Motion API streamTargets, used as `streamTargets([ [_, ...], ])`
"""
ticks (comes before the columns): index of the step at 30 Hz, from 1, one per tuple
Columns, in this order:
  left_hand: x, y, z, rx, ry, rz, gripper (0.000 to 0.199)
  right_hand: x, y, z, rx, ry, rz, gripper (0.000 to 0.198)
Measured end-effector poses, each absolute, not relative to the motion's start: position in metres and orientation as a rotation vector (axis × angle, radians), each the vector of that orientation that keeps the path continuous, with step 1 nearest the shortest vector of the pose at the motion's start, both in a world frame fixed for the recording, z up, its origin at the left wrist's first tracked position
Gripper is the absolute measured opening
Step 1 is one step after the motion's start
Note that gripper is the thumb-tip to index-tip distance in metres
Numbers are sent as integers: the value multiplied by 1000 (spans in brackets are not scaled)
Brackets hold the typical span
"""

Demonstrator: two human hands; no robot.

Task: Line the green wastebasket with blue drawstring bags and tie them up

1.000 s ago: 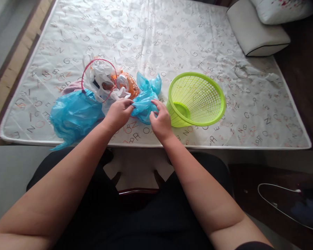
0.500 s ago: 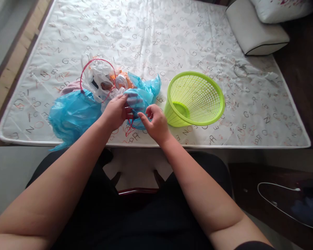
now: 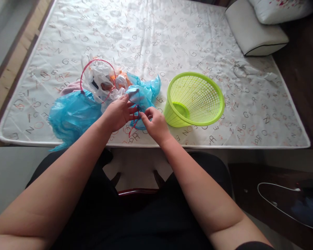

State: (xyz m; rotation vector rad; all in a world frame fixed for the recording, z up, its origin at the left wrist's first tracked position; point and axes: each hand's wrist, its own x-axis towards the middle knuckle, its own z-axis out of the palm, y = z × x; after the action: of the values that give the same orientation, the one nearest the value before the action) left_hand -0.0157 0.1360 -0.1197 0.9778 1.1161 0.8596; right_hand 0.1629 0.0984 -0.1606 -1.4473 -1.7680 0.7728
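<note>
A crumpled light-blue plastic bag lies in front of me, with a thin red drawstring hanging from its near side. My left hand is closed on the bag, its thumb on the upper film and its fingers behind. My right hand pinches at the drawstring end of the bag, close to the left fingertips. The exact pinch point is partly hidden. Left of my hands sits a fuller blue plastic bag with a red drawstring loop standing up from it.
White plastic bags and an orange bag lie behind my left hand, beside a pink cloth. A green mesh basket leans on the letter-printed mattress. A white cushion rests at the far right.
My left fingers have shifted slightly right and spread a little, closer to the right fingertips. The small blue bag and its red drawstring have moved a bit with them.
</note>
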Motion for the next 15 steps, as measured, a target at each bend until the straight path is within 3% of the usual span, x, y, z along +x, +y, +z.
streamTargets([
  [2,-14,134,-120,967,1090,848,59,161,95,-159,-1467,-1824,748,34],
  [7,-9,132,-119,873,1069,856,58,158,92,-159,-1540,-1951,661,12],
  [15,-16,141,-124,871,1213,971,59,166,103,-159,-1488,-1667,805,5],
])
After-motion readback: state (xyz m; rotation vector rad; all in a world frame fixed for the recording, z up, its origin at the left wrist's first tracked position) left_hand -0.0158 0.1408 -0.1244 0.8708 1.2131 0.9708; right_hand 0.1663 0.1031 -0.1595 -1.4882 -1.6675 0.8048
